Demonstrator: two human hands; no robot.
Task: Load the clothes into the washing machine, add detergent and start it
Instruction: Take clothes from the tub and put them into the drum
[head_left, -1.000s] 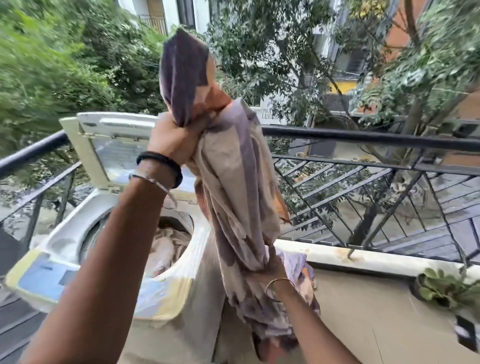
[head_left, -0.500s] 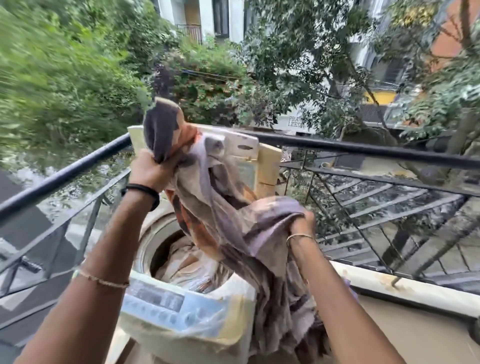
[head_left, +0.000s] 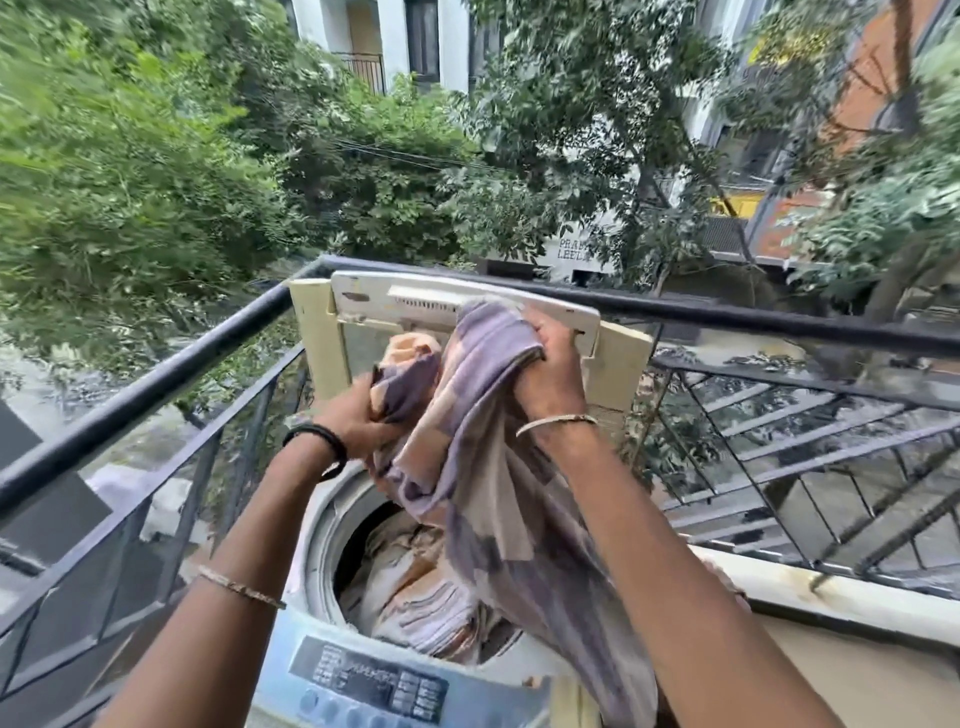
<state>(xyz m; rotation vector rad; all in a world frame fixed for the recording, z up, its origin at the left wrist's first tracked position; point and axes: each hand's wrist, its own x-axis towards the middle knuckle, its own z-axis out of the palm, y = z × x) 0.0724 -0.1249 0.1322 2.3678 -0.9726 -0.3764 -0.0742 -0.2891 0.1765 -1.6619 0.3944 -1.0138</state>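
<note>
A top-loading washing machine stands in the balcony corner with its lid raised upright. Clothes lie inside its drum. A long purple, beige and orange patterned cloth hangs over the drum opening and trails down past the machine's right side. My left hand grips one bunched end of it above the drum's back rim. My right hand grips another fold higher up, in front of the lid. The control panel sits at the near edge. No detergent is in view.
A black metal railing runs behind and to the left of the machine and continues right. A low concrete ledge lies at right. Trees and buildings fill the background.
Both hands have brought the cloth lower and over the drum. My right hand rose from below to level with the lid; my left hand dropped. The view swung onto the machine.
</note>
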